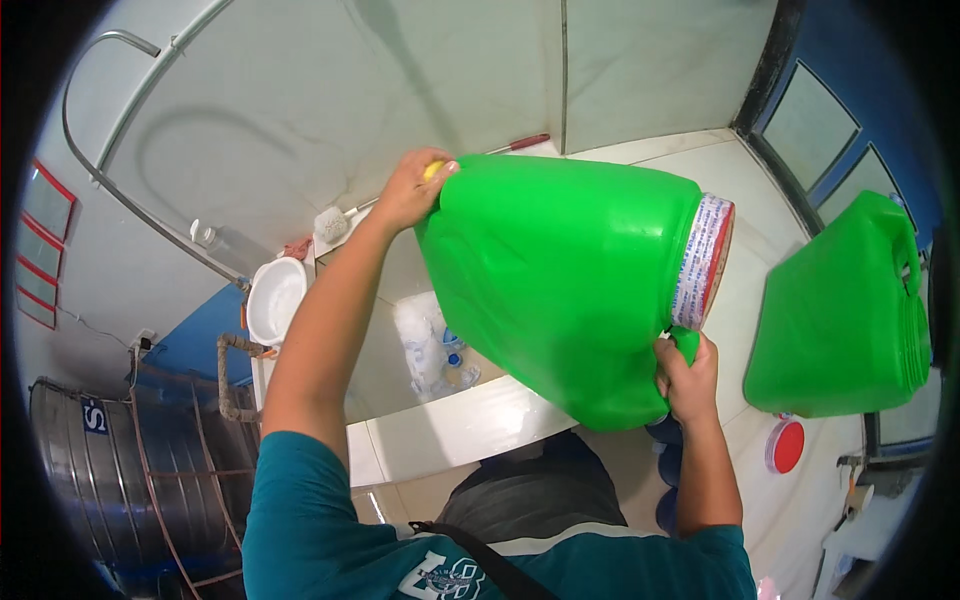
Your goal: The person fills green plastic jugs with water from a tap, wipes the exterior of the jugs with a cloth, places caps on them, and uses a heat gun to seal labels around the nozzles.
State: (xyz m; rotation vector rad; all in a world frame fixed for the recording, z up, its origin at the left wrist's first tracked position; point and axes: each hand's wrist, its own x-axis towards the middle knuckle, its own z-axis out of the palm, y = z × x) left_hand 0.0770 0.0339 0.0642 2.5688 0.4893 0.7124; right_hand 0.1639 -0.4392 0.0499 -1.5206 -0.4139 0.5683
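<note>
A large green plastic jerrycan (555, 270) lies tilted on its side over a tiled basin, its red lid (718, 262) towards the right and its neck wrapped in printed tape. My left hand (416, 187) presses a yellow sponge (433, 171) against the upper left corner of the can's base. The green handle near the neck is gripped by my right hand (686, 375). Below the can, white foam (420, 337) and clear plastic bottles with blue caps (454, 360) lie in the basin.
Another green jerrycan (832, 315), without a lid, stands at the right near a red lid (787, 447). A white bowl (276, 300), a white round brush (330, 224) and a curved metal pipe (161, 191) are at the left. A steel tank (112, 480) stands lower left.
</note>
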